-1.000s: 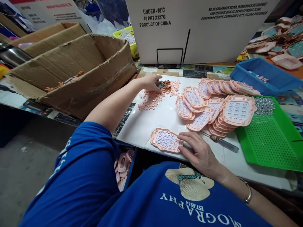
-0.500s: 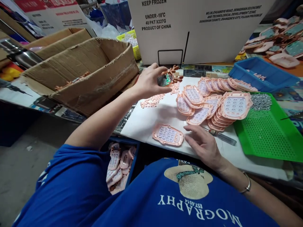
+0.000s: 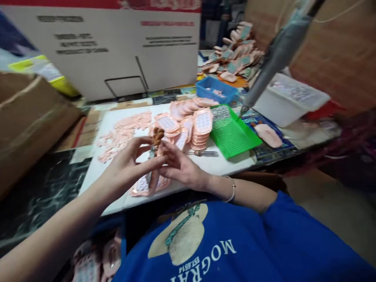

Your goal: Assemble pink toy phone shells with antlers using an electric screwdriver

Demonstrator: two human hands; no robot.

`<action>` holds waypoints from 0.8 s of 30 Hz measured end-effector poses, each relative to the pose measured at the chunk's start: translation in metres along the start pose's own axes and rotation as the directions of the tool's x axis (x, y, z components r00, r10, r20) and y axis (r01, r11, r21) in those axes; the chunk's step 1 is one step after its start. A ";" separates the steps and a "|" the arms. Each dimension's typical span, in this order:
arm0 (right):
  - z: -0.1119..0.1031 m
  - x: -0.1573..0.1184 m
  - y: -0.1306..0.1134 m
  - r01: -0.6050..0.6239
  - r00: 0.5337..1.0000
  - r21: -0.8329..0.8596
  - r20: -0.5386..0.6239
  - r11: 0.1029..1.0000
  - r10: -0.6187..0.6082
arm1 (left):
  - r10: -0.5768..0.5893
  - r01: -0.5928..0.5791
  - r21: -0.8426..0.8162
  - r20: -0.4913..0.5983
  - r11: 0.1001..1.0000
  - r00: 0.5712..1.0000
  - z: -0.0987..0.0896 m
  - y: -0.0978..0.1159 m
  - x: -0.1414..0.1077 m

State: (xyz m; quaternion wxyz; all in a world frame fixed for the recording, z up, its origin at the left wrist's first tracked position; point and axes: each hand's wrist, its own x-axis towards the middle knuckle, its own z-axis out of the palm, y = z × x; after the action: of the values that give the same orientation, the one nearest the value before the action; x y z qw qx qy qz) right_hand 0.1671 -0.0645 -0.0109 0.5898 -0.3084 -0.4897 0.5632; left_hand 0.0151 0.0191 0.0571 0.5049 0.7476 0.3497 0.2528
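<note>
Both hands meet at a toy phone half with brown antlers (image 3: 158, 135), held on edge above the white work surface. My left hand (image 3: 133, 158) pinches it from the left, and my right hand (image 3: 182, 166) grips its right side, fingers closed. Directly beneath lies a pink keypad shell (image 3: 141, 187), partly covered by the hands and the held piece. Past my right hand stands a stack of pink keypad shells (image 3: 202, 121), with more fanned out around it. A screwdriver (image 3: 209, 154) lies in front of the stack.
Small pink pieces (image 3: 123, 131) are spread at left. A green tray (image 3: 235, 137) holds screws; behind it sits a blue bin (image 3: 216, 90). A grey power screwdriver (image 3: 273, 62) hangs at right near a white tub (image 3: 288, 100). A cardboard box (image 3: 29, 117) stands left.
My left hand has brought the antlered piece from near the cardboard box back over the keypad shell. My right hand has risen from the table and closed on it. The view has swung right.
</note>
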 end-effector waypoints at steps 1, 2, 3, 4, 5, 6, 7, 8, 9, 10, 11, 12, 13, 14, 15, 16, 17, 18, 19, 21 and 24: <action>-0.001 0.001 0.001 -0.002 1.000 0.036 -0.002 0.999 0.002 | -0.005 0.006 -0.045 0.015 0.999 1.000 0.001 -0.004 0.001; -0.001 0.001 0.001 -0.005 1.000 0.067 -0.007 0.998 0.005 | -0.005 0.007 -0.082 0.021 0.997 1.000 0.003 -0.007 0.001; -0.001 0.000 0.000 -0.013 1.000 0.088 -0.014 0.996 0.015 | -0.013 0.016 -0.113 0.023 0.993 1.000 0.005 -0.010 -0.001; -0.002 -0.002 -0.001 -0.027 0.999 0.103 -0.019 0.994 0.029 | -0.020 0.021 -0.143 0.008 0.990 1.000 0.007 -0.012 -0.003; -0.002 -0.003 -0.003 -0.037 0.999 0.112 -0.020 0.993 0.040 | -0.030 0.029 -0.168 -0.003 0.985 1.000 0.009 -0.013 -0.005; -0.002 -0.005 -0.005 -0.044 0.999 0.116 -0.012 0.992 0.046 | -0.042 0.039 -0.190 -0.011 0.981 0.999 0.012 -0.014 -0.008; -0.003 -0.006 -0.007 -0.046 0.999 0.117 0.002 0.992 0.046 | -0.053 0.049 -0.209 -0.017 0.977 0.998 0.015 -0.014 -0.011; -0.004 -0.007 -0.008 -0.043 0.999 0.119 0.020 0.992 0.041 | -0.062 0.054 -0.225 -0.028 0.973 0.998 0.018 -0.014 -0.013; -0.005 -0.008 -0.009 -0.041 0.999 0.121 0.041 0.992 0.036 | -0.070 0.057 -0.237 -0.045 0.970 0.997 0.022 -0.014 -0.015; -0.005 -0.008 -0.009 -0.040 0.998 0.122 0.059 0.992 0.033 | -0.079 0.061 -0.245 -0.062 0.968 0.995 0.026 -0.013 -0.016; -0.006 -0.009 -0.009 -0.043 0.997 0.117 0.068 0.992 0.035 | -0.088 0.067 -0.251 -0.075 0.966 0.993 0.029 -0.012 -0.018; -0.006 -0.010 -0.008 -0.055 0.997 0.105 0.062 0.993 0.049 | -0.100 0.077 -0.258 -0.077 0.963 0.992 0.032 -0.010 -0.020; -0.005 -0.012 -0.006 -0.074 0.996 0.088 0.047 0.993 0.070 | -0.110 0.091 -0.270 -0.058 0.959 0.992 0.035 -0.009 -0.021; -0.006 -0.014 -0.005 -0.094 0.995 0.063 0.023 0.994 0.093 | -0.114 0.102 -0.288 -0.027 0.952 0.993 0.036 -0.009 -0.022; -0.007 -0.015 -0.003 -0.122 0.993 0.038 0.002 0.992 0.121 | -0.110 0.103 -0.319 -0.003 0.942 0.994 0.036 -0.010 -0.023; -0.009 -0.017 -0.002 -0.141 0.990 0.016 -0.007 0.990 0.141 | -0.114 0.113 -0.358 0.016 0.927 0.993 0.035 -0.012 -0.024; -0.011 -0.018 -0.001 -0.138 0.990 -0.011 -0.021 0.990 0.137 | -0.129 0.126 -0.396 0.018 0.910 0.991 0.031 -0.015 -0.025; -0.015 -0.018 -0.001 -0.127 0.991 -0.042 -0.047 0.991 0.125 | -0.139 0.110 -0.435 -0.035 0.894 0.990 0.025 -0.020 -0.027; -0.019 -0.018 -0.003 -0.113 0.993 -0.085 -0.056 0.990 0.109 | -0.147 0.073 -0.465 -0.125 0.882 0.981 0.017 -0.026 -0.029; -0.025 -0.016 -0.007 -0.090 0.996 -0.225 -0.037 0.970 0.083 | -0.169 -0.033 -0.488 -0.364 0.872 0.916 -0.002 -0.040 -0.038; -0.025 -0.009 -0.015 -0.032 0.995 -0.593 0.057 0.804 0.081 | -0.240 -0.120 -0.498 -0.598 0.859 0.764 -0.027 -0.066 -0.057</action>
State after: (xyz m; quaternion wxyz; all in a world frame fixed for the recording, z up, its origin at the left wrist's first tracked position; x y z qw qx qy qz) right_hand 0.1964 -0.0710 -0.0076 0.4277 -0.4686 -0.6542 0.4117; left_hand -0.0578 0.0068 0.0038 0.5412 0.4429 0.4461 0.5585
